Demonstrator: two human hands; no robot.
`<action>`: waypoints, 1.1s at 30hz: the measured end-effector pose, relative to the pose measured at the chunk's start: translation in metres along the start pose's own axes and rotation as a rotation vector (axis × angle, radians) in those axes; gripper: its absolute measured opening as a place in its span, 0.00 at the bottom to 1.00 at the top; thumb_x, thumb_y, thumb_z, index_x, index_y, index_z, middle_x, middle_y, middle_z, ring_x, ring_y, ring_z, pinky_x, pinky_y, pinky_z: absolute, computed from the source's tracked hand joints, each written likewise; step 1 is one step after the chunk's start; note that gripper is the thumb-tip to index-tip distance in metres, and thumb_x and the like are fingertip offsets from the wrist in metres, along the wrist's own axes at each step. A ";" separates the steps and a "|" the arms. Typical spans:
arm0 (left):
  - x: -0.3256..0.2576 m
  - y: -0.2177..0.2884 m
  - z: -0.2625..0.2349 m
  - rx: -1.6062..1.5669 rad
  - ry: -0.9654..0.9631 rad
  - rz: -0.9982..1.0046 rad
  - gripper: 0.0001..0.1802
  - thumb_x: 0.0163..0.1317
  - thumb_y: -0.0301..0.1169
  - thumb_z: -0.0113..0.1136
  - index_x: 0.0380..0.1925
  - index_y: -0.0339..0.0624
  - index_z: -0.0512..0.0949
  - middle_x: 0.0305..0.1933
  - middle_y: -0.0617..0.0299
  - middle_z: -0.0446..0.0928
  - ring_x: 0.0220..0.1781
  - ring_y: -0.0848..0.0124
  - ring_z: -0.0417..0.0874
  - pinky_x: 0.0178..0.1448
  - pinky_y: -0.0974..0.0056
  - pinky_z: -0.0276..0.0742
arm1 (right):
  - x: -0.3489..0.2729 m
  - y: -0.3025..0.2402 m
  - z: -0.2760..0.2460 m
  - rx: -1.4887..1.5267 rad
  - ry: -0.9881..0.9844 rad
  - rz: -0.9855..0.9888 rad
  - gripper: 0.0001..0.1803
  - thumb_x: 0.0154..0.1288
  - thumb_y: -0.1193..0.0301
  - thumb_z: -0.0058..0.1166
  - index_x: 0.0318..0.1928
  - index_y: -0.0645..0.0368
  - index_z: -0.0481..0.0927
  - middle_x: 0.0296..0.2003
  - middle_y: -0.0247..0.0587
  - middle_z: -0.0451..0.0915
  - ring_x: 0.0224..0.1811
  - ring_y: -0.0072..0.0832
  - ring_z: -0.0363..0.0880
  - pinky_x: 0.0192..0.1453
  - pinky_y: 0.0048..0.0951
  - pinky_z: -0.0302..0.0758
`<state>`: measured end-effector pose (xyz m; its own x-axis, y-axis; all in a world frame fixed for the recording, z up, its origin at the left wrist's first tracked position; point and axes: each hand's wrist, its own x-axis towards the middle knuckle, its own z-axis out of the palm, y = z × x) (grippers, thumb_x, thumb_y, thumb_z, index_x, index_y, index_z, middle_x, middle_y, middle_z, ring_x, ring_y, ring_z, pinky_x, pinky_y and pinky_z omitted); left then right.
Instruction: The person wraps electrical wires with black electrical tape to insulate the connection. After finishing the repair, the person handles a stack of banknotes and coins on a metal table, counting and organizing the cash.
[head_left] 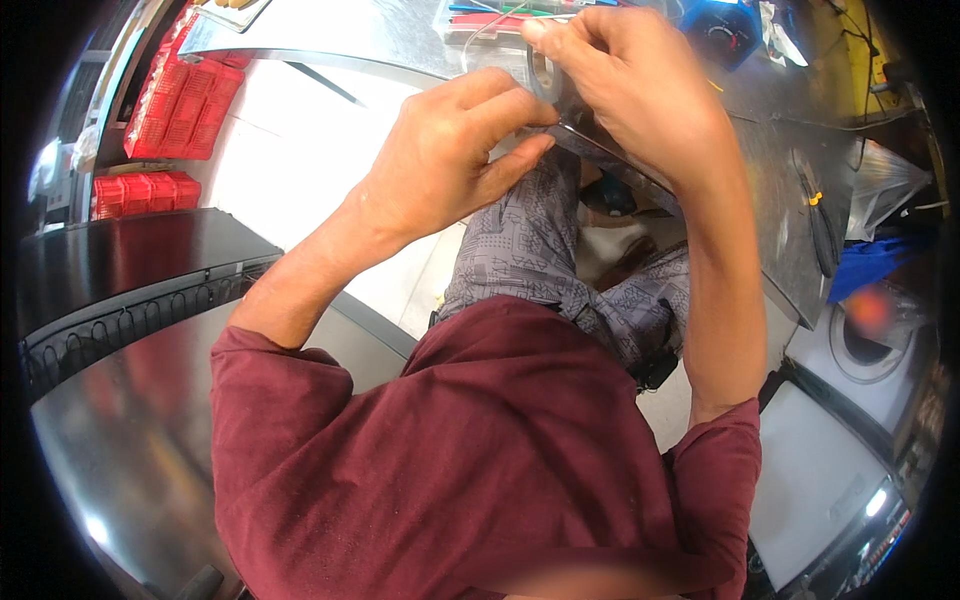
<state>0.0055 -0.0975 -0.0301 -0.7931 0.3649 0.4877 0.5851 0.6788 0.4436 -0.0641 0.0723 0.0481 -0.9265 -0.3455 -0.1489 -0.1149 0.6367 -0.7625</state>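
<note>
My left hand is raised over the near edge of the metal table, its thumb and forefinger brought together at the tips. Whatever lies between them is too small to make out. My right hand is bent over beside it, a little higher, thumb against curled fingers. A thin pale wire loops up from the left and runs in at that right thumb, where the fingers seem closed on it. Between the two hands, a roll of tape shows its ring, partly covered by the fingers.
Behind my hands, a clear plastic box holds coloured tubes or sticks. A blue object stands right of it. Dark-handled pliers lie on the metal table. Red crates are at far left; a white washing machine stands right.
</note>
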 end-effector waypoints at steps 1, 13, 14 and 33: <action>0.000 -0.001 0.001 0.019 0.013 0.017 0.09 0.60 0.23 0.74 0.41 0.41 0.86 0.35 0.59 0.81 0.34 0.66 0.85 0.38 0.63 0.83 | 0.002 -0.002 -0.002 -0.028 -0.027 -0.001 0.26 0.70 0.59 0.57 0.25 0.73 0.79 0.17 0.53 0.76 0.19 0.40 0.74 0.30 0.42 0.73; 0.004 -0.009 -0.003 0.009 0.003 -0.039 0.07 0.61 0.25 0.71 0.39 0.41 0.85 0.36 0.55 0.80 0.35 0.53 0.85 0.39 0.55 0.82 | 0.008 0.091 -0.012 -0.381 0.070 -0.727 0.28 0.54 0.72 0.74 0.57 0.58 0.84 0.56 0.46 0.82 0.63 0.46 0.78 0.67 0.43 0.74; 0.005 -0.005 -0.005 -0.002 -0.006 -0.043 0.07 0.61 0.24 0.71 0.39 0.40 0.86 0.35 0.56 0.81 0.34 0.58 0.84 0.38 0.58 0.81 | 0.001 0.094 -0.012 -0.428 0.136 -0.777 0.25 0.55 0.71 0.73 0.55 0.58 0.84 0.54 0.46 0.84 0.58 0.43 0.81 0.63 0.40 0.76; 0.042 0.037 -0.032 -0.518 -0.463 -0.562 0.07 0.70 0.30 0.68 0.39 0.36 0.85 0.32 0.72 0.80 0.33 0.83 0.74 0.39 0.73 0.72 | -0.045 0.095 -0.042 -0.286 0.113 -0.738 0.30 0.53 0.79 0.70 0.60 0.60 0.83 0.54 0.48 0.85 0.58 0.47 0.83 0.64 0.40 0.78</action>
<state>-0.0008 -0.0781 0.0307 -0.9090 0.3621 -0.2065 0.0040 0.5030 0.8643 -0.0482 0.1778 0.0087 -0.6048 -0.6844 0.4073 -0.7857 0.4289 -0.4459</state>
